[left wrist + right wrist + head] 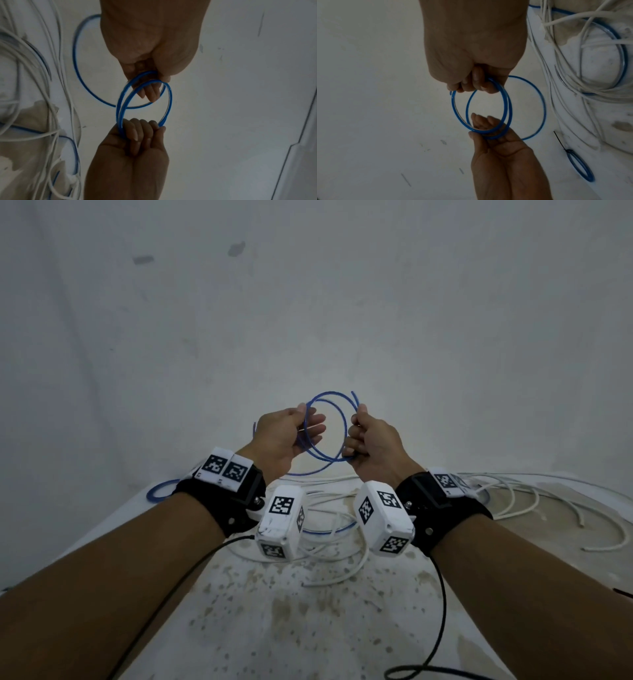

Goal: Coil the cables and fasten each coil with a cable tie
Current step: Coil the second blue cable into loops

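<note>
A thin blue cable (329, 393) is wound into a small coil of a few loops, held up in the air between both hands above the table's far edge. My left hand (310, 416) pinches the coil's left side under the thumb, with the fingers stretched out beneath it. My right hand (358, 426) is a fist curled round the coil's right side. The left wrist view shows the coil (170, 97) spanning from the left fingers (150, 93) to the right hand (142, 129). One wider loop (543, 106) hangs outside the coil and trails towards the table.
A tangle of white cables (513, 491) lies on the stained white table (274, 628), with blue cable (325, 531) running through it. A finished blue coil (580, 166) with a black cable tie (559, 140) lies at the table's left edge. Black camera leads (442, 594) hang from both wrists.
</note>
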A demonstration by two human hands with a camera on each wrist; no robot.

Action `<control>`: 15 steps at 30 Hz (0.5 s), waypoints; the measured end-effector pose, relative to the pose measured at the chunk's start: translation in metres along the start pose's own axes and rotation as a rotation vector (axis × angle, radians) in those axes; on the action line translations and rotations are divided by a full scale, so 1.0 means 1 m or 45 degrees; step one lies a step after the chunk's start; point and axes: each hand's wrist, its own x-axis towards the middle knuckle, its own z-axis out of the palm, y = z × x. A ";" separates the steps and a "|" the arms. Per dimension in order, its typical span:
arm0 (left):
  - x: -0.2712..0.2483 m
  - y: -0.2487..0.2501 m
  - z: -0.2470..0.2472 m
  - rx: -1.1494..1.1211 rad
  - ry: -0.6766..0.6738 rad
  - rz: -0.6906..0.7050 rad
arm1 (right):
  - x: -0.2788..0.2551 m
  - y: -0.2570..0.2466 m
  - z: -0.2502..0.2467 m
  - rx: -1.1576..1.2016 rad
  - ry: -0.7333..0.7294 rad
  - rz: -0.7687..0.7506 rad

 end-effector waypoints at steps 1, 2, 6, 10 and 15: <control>0.001 0.003 -0.003 -0.016 -0.021 0.005 | 0.000 0.001 0.001 -0.029 -0.010 -0.003; 0.002 0.006 -0.006 -0.020 -0.045 0.008 | 0.000 0.002 0.002 -0.062 -0.016 -0.009; 0.002 0.010 -0.014 0.243 -0.106 0.148 | -0.001 0.007 0.002 -0.095 -0.062 -0.013; 0.003 0.012 -0.022 0.486 -0.143 0.227 | -0.004 0.009 0.000 -0.137 -0.193 0.034; 0.004 0.017 -0.023 0.555 -0.214 0.269 | -0.003 0.010 -0.003 -0.254 -0.245 0.051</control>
